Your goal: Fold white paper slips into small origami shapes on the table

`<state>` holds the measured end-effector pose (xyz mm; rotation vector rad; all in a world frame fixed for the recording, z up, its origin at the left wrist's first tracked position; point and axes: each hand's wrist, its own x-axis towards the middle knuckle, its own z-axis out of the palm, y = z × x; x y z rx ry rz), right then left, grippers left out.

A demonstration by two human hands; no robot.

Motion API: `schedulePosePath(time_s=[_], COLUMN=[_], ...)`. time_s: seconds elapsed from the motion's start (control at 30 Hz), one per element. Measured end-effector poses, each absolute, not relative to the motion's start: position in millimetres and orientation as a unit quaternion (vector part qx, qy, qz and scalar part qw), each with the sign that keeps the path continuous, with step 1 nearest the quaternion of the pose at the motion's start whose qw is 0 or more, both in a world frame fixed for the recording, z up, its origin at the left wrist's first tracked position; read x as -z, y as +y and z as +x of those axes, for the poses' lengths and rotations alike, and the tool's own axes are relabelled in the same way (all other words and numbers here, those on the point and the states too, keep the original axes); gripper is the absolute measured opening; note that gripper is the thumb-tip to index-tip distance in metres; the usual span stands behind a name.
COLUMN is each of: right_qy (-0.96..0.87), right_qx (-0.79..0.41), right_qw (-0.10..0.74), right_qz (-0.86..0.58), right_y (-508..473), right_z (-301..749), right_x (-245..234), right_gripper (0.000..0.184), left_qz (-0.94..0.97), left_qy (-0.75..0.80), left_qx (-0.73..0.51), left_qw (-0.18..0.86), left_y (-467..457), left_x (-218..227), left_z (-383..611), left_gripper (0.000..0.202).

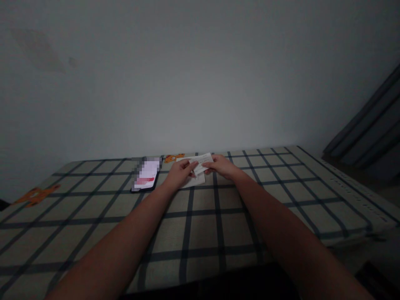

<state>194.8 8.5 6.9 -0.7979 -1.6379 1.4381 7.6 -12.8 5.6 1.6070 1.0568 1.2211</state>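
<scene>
A small white paper slip (203, 161) with faint print is held just above the checked bed cover (218, 225), far out in front of me. My left hand (180, 173) pinches its left end and my right hand (220, 165) pinches its right end. Under the hands lies another white sheet (197, 181), flat on the cover. A phone (146, 174) with a lit screen rests flat just left of my left hand.
The grey cover carries dark grid lines and orange cartoon patches (35, 195) at the left and near the wall (173, 158). A plain grey wall stands close behind. A dark curtain (368, 129) hangs at the right past the bed's edge.
</scene>
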Motion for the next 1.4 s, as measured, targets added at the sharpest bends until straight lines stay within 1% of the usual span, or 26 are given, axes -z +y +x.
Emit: schedulePosePath(time_s=[0.17,0.27,0.4,0.5,0.7,0.77,0.9,1.0,1.07,1.13,1.23,1.4], right_qy=[-0.635,-0.628,-0.641,-0.649,-0.656,-0.654,-0.643,-0.641,-0.653,-0.671,-0.693,-0.706], right_qx=[-0.579,-0.58,-0.511,-0.483,-0.479,-0.482,-0.495,-0.505,-0.495,-0.48,-0.462,-0.439], right_qw=[0.388,0.401,0.447,0.455,0.457,0.455,0.45,0.451,0.446,0.433,0.419,0.413], right_qz=[-0.332,-0.33,-0.359,-0.372,-0.361,-0.366,-0.373,-0.36,-0.359,-0.363,-0.361,-0.372], right_y=[5.4,5.2,5.6,5.7,4.2,3.4,3.5,4.5,4.9,5.1,5.5,7.6], right_z=[191.2,190.5,192.1,193.4,193.4,193.1,191.1,189.1,188.5,188.7,189.6,190.5], right_x=[-10.4,-12.1,-13.0,-12.3,-13.5,-14.4,-13.7,-11.9,-11.2,-11.1,-11.5,-10.2], right_gripper=[0.024,0.027,0.028,0.029,0.026,0.025,0.024,0.025,0.025,0.024,0.025,0.024], left_qz=[0.693,0.706,0.72,0.699,0.598,0.583,0.62,0.684,0.73,0.748,0.756,0.765], left_qy=[0.456,0.449,0.442,0.444,0.381,0.37,0.388,0.412,0.423,0.43,0.436,0.43], left_qx=[-0.452,-0.448,-0.428,-0.43,-0.457,-0.47,-0.478,-0.452,-0.426,-0.418,-0.416,-0.413], left_qw=[0.328,0.316,0.319,0.359,0.537,0.549,0.487,0.397,0.327,0.284,0.255,0.243], left_y=[-13.0,-13.8,-14.2,-12.9,-6.5,-4.4,-3.7,-8.2,-12.8,-17.2,-21.8,-25.1], left_x=[-6.4,-9.7,-10.4,-7.6,0.8,3.4,4.9,0.8,-3.6,-7.8,-11.9,-14.2], left_z=[3.3,0.9,0.4,2.0,7.7,8.5,6.4,3.9,3.5,4.1,6.1,9.1], left_gripper=[0.036,0.037,0.039,0.037,0.03,0.032,0.034,0.035,0.036,0.035,0.035,0.035])
